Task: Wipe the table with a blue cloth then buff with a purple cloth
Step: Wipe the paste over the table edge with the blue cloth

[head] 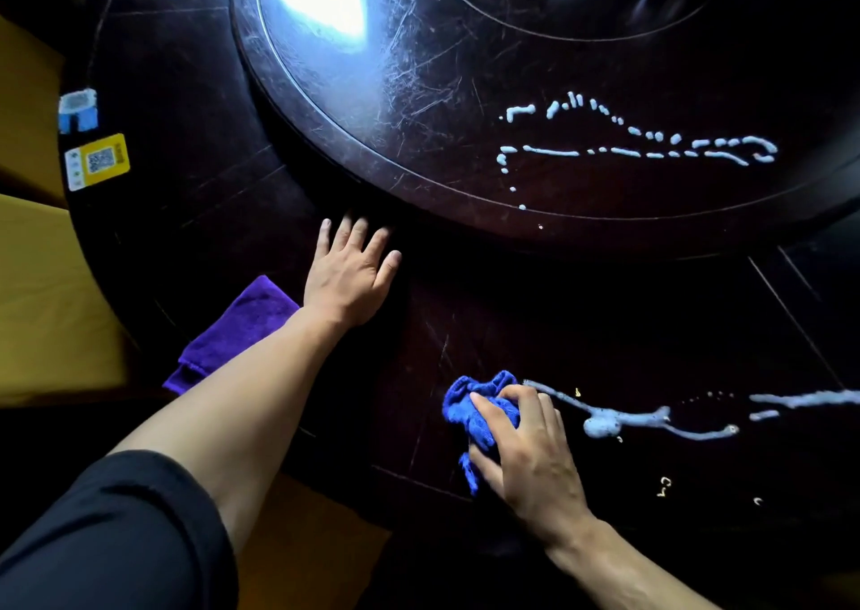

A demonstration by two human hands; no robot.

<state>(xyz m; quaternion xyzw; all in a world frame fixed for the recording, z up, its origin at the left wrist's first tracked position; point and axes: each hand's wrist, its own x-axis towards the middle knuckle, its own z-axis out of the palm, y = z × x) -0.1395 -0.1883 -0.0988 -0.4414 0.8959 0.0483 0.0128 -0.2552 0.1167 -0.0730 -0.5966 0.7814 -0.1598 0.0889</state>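
Right hand (526, 451) pressed bunched blue cloth (470, 416) onto dark table (512, 321), fingers curled over it. Pale spill streak (651, 416) ran rightward from cloth's edge, long axis left-right. Left hand (351, 274) lay spread flat, empty. Purple cloth (232, 335) sat beside left forearm, unused.

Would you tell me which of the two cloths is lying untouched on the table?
The purple cloth, folded near the table's edge beside the left forearm; the blue cloth is bunched under the right hand.
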